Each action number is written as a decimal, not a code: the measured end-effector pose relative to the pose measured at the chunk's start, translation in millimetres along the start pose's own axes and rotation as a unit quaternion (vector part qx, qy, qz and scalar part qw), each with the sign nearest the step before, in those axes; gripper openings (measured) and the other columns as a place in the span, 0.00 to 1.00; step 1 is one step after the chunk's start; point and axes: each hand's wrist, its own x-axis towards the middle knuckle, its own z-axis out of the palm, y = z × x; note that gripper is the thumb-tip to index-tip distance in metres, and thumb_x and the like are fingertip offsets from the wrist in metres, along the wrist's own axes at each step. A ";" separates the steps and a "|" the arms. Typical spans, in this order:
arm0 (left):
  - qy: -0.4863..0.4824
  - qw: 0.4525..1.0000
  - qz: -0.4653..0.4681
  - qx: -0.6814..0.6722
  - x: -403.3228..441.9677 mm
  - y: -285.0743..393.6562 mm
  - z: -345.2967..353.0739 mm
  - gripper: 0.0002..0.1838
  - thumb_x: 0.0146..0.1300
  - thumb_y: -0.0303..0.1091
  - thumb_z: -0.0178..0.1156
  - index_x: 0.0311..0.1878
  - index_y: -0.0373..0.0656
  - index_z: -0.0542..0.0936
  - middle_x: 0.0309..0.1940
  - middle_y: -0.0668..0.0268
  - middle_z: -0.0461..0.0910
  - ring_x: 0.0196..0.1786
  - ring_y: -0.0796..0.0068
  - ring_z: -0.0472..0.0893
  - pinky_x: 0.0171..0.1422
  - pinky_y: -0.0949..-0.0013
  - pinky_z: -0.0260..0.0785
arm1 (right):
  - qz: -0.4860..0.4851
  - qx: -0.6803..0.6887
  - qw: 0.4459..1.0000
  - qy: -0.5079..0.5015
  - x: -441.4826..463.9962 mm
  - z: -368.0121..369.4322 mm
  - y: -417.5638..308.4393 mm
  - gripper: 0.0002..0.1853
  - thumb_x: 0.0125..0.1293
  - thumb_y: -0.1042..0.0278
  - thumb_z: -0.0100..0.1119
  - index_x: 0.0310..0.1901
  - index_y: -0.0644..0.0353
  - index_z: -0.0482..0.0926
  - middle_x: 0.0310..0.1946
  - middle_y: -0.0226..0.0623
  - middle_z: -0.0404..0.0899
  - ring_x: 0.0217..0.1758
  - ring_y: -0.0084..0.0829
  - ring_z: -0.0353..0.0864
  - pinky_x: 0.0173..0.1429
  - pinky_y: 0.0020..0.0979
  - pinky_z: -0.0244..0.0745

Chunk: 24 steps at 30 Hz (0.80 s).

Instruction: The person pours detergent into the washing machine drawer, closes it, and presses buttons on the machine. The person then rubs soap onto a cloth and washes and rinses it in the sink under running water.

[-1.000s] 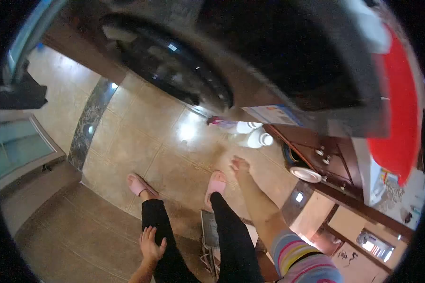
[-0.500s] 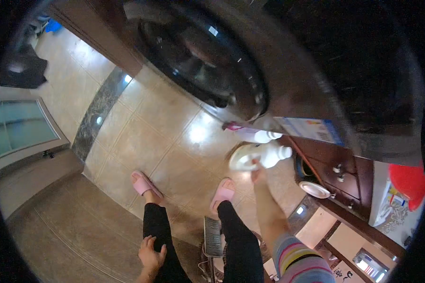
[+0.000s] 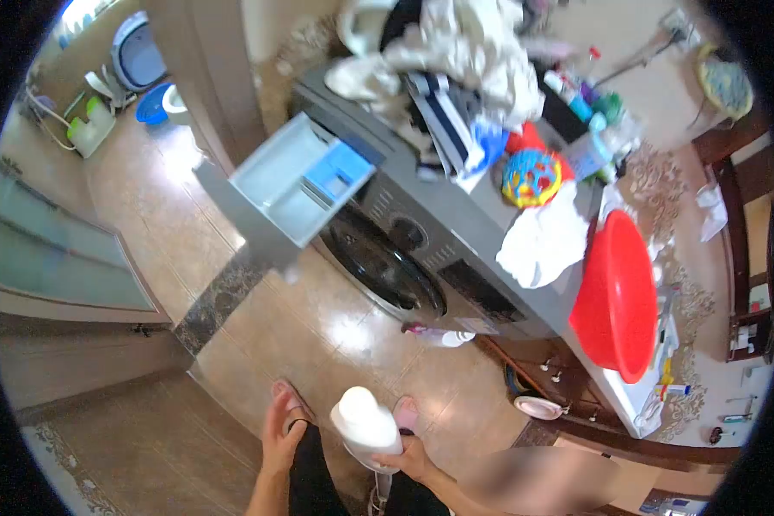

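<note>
My right hand [image 3: 413,457] was clasped around the white bottle [image 3: 368,426], near centre, my left hand [image 3: 281,437] had fingers extended just left of it, washing machine [image 3: 434,225] stood farther off, drawer [image 3: 275,172] protruding left, panel markings [image 3: 439,254] were too small to read.

Right hand [image 3: 411,458] grips white bottle [image 3: 367,420]; left hand [image 3: 279,436] near it. White cloth [image 3: 542,241] at front edge of washing machine [image 3: 443,205].
</note>
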 end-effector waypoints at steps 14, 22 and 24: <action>-0.513 0.794 0.316 0.083 8.0 348.9 46.5 0.10 0.49 0.25 0.72 0.34 0.38 0.81 0.35 0.63 0.83 0.41 0.70 0.82 0.48 0.69 0.73 | -0.228 -0.156 0.961 -0.018 -157.2 78.1 -259.5 0.17 0.47 0.68 0.78 0.38 0.66 0.85 0.34 0.29 0.85 0.37 0.17 0.80 0.43 0.22 0.75; -0.048 0.950 0.294 0.093 16.4 359.3 117.6 0.13 0.54 0.36 0.71 0.31 0.39 0.77 0.28 0.60 0.79 0.32 0.64 0.79 0.38 0.65 0.70 | -0.272 -0.122 0.941 0.158 -140.5 95.1 -305.7 0.17 0.48 0.67 0.77 0.38 0.67 0.85 0.34 0.33 0.85 0.37 0.20 0.81 0.43 0.24 0.76; -0.025 0.949 0.297 0.105 21.3 355.5 122.4 0.14 0.55 0.37 0.70 0.33 0.39 0.76 0.28 0.60 0.79 0.32 0.63 0.79 0.39 0.65 0.70 | -0.341 -0.112 0.923 0.140 -117.6 82.5 -308.4 0.18 0.48 0.65 0.77 0.38 0.67 0.85 0.32 0.33 0.86 0.35 0.20 0.81 0.41 0.26 0.77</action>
